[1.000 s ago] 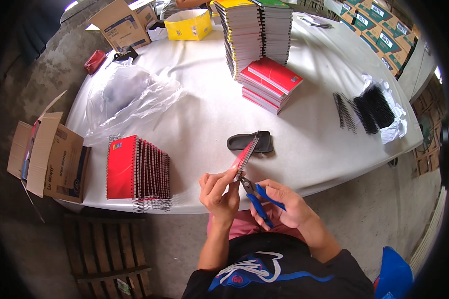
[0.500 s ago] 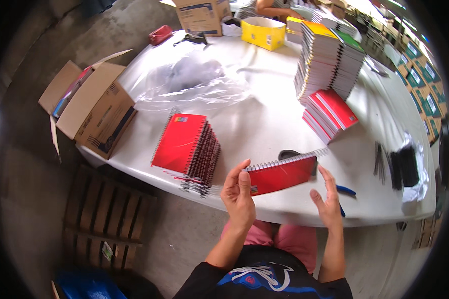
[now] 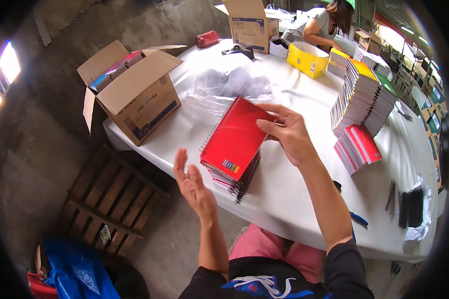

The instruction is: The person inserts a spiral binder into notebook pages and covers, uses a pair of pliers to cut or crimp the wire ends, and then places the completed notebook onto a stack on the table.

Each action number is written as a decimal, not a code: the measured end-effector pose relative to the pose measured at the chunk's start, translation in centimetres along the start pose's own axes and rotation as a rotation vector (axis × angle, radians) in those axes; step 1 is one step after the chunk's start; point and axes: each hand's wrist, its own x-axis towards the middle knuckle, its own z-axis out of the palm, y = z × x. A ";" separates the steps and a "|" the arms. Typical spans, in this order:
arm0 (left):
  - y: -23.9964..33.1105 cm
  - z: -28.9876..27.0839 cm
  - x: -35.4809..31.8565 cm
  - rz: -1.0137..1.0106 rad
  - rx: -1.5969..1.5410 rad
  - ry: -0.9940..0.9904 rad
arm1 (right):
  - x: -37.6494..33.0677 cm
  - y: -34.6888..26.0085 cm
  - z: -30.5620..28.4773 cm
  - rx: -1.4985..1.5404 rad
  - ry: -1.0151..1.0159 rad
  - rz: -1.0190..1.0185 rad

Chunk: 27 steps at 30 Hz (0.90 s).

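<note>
A red spiral-bound notebook (image 3: 237, 137) lies over the top of a stack of spiral notebooks (image 3: 248, 178) near the table's front edge. My right hand (image 3: 290, 133) grips its upper right side, thumb on the cover and fingers at the far edge. Whether the notebook rests fully on the stack I cannot tell. To the left of the stack, my left hand (image 3: 195, 188) is open, fingers raised and apart, touching nothing.
An open carton (image 3: 149, 107) stands at the left, with clear plastic (image 3: 224, 82) beside it. Red-covered notebooks (image 3: 358, 149) and tall notebook stacks (image 3: 356, 99) are at the right. Blue-handled pliers (image 3: 359, 219) and black binding coils (image 3: 411, 208) lie nearer. Across the table works another person (image 3: 309, 27).
The notebook has moved left from in front of me onto the stack. My left hand has let go of it; my right hand now grips it. The view has shifted.
</note>
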 end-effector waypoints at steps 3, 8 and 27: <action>-2.6 1.5 0.3 -0.120 -0.064 -0.086 | 2.5 2.1 -0.6 -0.427 -0.084 -0.072; -4.7 1.7 0.2 0.007 -0.045 -0.071 | 3.1 5.8 -0.3 -0.574 0.066 -0.156; -1.9 -2.4 1.6 0.188 0.009 0.340 | -8.4 -0.5 -26.9 -1.538 0.930 0.467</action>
